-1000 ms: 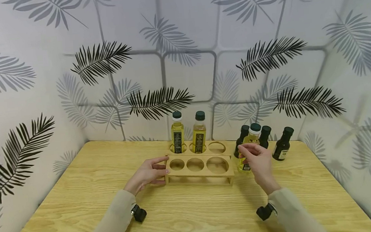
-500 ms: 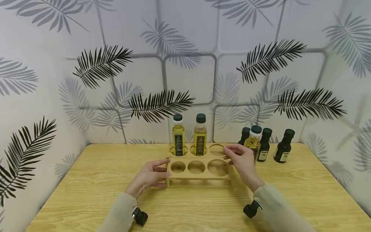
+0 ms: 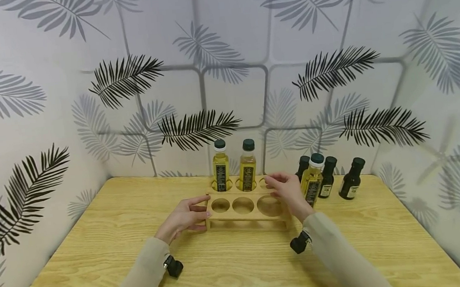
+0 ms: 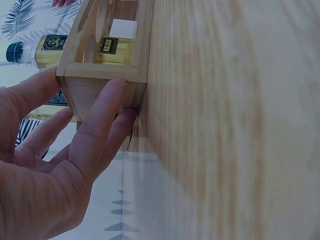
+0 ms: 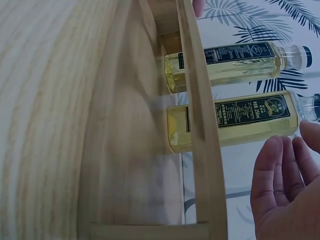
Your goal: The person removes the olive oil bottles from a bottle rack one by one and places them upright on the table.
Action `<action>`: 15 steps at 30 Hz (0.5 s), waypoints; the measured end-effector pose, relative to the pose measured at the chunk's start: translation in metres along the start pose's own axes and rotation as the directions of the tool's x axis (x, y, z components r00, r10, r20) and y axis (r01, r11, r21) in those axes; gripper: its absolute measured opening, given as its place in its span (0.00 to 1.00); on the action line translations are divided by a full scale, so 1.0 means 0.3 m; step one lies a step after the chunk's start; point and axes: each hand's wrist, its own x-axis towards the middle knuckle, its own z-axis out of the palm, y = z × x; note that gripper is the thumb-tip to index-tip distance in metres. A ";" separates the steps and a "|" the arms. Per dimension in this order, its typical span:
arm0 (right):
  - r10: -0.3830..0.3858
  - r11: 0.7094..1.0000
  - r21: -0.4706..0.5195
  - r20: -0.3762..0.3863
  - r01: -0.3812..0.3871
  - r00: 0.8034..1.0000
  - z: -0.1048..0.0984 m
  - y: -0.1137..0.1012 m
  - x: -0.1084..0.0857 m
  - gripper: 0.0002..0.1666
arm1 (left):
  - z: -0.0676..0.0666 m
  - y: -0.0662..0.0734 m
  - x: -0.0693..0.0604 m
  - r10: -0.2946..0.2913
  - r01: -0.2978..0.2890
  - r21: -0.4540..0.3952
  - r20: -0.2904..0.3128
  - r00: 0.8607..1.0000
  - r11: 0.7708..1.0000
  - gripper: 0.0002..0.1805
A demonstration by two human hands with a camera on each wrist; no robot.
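Note:
A two-tier wooden bottle rack (image 3: 245, 219) with round holes stands on the table. Two yellow oil bottles (image 3: 221, 171) with dark green caps stand upright in its rear left and rear middle holes. My left hand (image 3: 183, 217) touches the rack's left end; in the left wrist view its spread fingers (image 4: 102, 112) rest on the end panel. My right hand (image 3: 287, 188) is over the rear right hole, partly covering it. In the right wrist view the right hand's fingers (image 5: 267, 172) are loosely bent beside the middle oil bottle (image 5: 252, 115), with nothing between them and the thumb.
Right of the rack stands another yellow oil bottle (image 3: 312, 184), partly behind my right hand. Several dark bottles (image 3: 352, 179) with black caps stand around and behind it. A leaf-patterned wall (image 3: 234, 93) closes off the back of the wooden table (image 3: 241, 270).
My right hand has moved left from in front of the loose oil bottle to the rack's rear right hole. That bottle stays in place. The left hand has kept its place on the rack.

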 end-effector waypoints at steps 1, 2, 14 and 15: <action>0.003 1.000 0.003 0.006 -0.003 1.000 0.004 -0.001 0.007 0.23 | 0.000 0.000 0.001 0.000 0.000 -0.002 0.001 1.000 1.000 0.33; 0.006 1.000 0.005 0.011 -0.006 1.000 0.010 -0.003 0.014 0.23 | 0.001 0.000 0.001 0.001 -0.001 -0.003 0.001 1.000 1.000 0.33; 0.029 0.999 -0.038 0.140 -0.024 0.990 0.064 -0.045 0.071 0.34 | 0.003 -0.002 -0.007 -0.005 0.005 0.007 -0.007 1.000 1.000 0.34; 0.028 0.999 -0.048 0.149 -0.021 0.988 0.065 -0.047 0.074 0.35 | 0.003 -0.001 -0.008 -0.003 0.003 0.010 -0.006 1.000 1.000 0.34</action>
